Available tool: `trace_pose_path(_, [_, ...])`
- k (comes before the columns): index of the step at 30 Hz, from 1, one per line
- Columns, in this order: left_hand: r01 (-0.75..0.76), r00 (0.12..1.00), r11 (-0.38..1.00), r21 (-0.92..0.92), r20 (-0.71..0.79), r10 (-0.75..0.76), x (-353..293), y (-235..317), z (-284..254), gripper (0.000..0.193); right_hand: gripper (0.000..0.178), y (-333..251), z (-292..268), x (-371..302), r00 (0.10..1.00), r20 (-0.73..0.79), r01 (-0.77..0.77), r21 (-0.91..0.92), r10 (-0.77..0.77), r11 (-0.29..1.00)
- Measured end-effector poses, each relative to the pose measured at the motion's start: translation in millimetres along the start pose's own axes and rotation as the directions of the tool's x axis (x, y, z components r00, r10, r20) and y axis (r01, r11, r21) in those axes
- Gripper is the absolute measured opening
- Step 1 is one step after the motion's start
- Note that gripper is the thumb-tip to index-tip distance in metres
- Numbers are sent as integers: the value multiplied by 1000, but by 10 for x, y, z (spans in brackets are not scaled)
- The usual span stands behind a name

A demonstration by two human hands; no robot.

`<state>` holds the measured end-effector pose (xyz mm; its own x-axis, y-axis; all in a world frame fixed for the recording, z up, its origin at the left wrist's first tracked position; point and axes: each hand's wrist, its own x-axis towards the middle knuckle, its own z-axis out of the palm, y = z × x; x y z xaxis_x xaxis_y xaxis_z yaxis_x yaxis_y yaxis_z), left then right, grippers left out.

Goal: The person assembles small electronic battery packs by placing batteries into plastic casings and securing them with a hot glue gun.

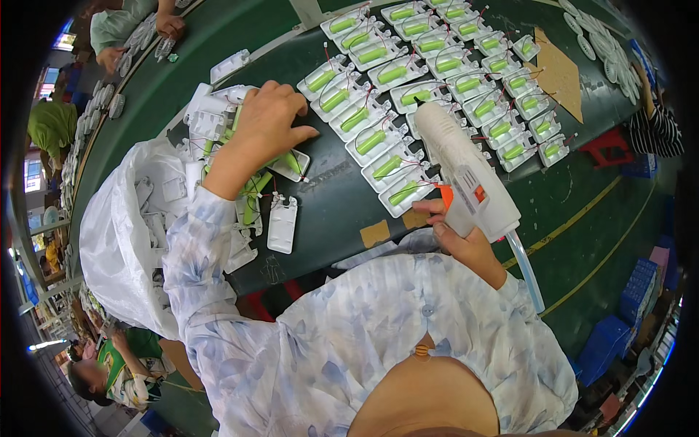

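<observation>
My right hand (470,251) grips a white hot glue gun (473,186) with an orange trigger; its dark nozzle points away over the table. From the gun's rear sticks a long translucent glue stick (526,269). My left hand (266,116) is open, thumb apart from the fingers, over a heap of white plastic housings and green battery cells (251,200). Nothing shows in its grasp, though its underside is hidden. Beside the heap lies a single white housing (282,226). Rows of white housings (371,142), each with a green cell and thin wires, cover the middle.
A white plastic bag (120,218) of housings stands at the left. Cardboard (561,73) lies at the far right of the dark table (320,240). Red stools (608,149) and blue crates (604,339) are at the right. Co-workers' hands (171,25) are at the far left.
</observation>
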<state>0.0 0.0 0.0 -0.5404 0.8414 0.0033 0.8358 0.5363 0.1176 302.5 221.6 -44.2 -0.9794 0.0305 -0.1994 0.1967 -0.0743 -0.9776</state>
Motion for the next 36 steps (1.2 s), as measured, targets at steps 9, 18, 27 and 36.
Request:
trace_pose_path(9, [-7, 999, 1000, 6, 32, 7, 4, -50, 3, 35, 32, -118, 212, 354, 998, -46, 44, -23, -45, 999])
trace_pose_path(18, [145, 989, 989, 17, 3, -145, 154, -211, -5, 36, 30, -115, 256, 669, 992, -37, 123, -20, -124, 992])
trace_pose_path(27, [190, 980, 982, 9, 58, -190, 213, -171, 25, 41, 33, -134, 179, 713, 991, -18, 128, -75, -129, 989])
trace_pose_path(36, [-180, 983, 942, -282, -97, 159, -317, 695, 97, 30, 32, -218, 62, 582, 990, -105, 103, 40, -98, 994])
